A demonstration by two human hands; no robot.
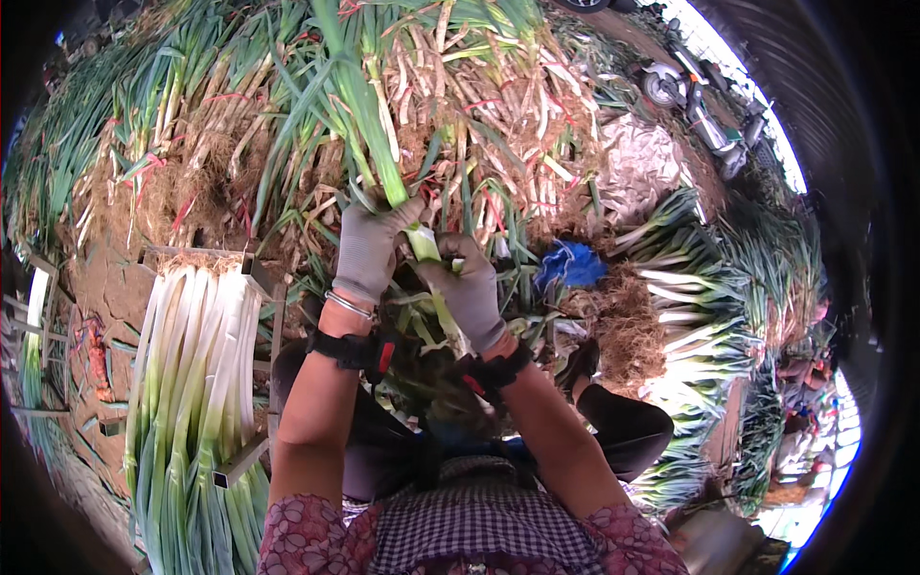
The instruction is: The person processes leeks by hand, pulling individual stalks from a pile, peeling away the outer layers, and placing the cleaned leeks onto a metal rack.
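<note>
A large green onion (385,165) slants between my two gloved hands, its leafy top pointing away from me. My left hand (369,249), in a thin grey glove, is closed around the stalk where the green turns pale. Just below and to the right, my right hand (468,287), gloved too, pinches at the pale part. A light strip runs down from the right hand towards my lap; whether it is the stalk or a peeled layer, I cannot tell. Leaf scraps (412,331) lie beneath my hands.
Bundles of unpeeled green onions (508,91) with dry roots and red ties pile up ahead. Peeled white onions (196,326) fill a metal frame (278,335) at left. More peeled onions (690,316) lie at right, near a blue plastic bag (572,265) and a crumpled sheet (640,165).
</note>
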